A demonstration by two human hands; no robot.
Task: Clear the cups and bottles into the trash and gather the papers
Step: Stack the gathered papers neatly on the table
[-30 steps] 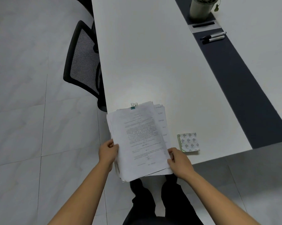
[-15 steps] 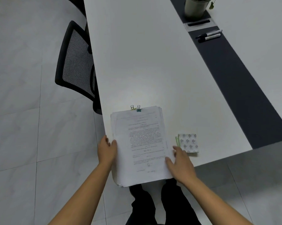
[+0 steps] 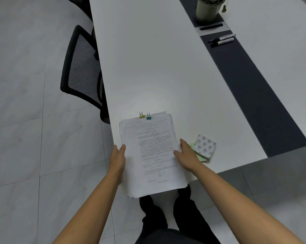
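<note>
Both hands are flat against the sides of the papers (image 3: 155, 155), nothing curled round them. The left hand (image 3: 117, 160) has its fingers straight and together, pressed edge-on to the left side of the stack. The right hand (image 3: 188, 155) does the same on the right side, fingers straight and pointing forward, thumb lying on the top sheet.

The papers are a thick white pile, printed text on top, edges a bit uneven. They sit at the near left corner of the table (image 3: 148, 59), with the near end sticking out past the edge over the person's legs. Two clips poke out at the far end, a yellow one (image 3: 141, 115) and a teal one (image 3: 148, 117).

Just right of the right hand there's a patterned pad (image 3: 205, 146), touching or nearly touching the hand, can't tell which. Further up there's a chair (image 3: 81, 67) on the left, then two markers (image 3: 221, 40) and a pot (image 3: 207, 10) on the dark strip.
</note>
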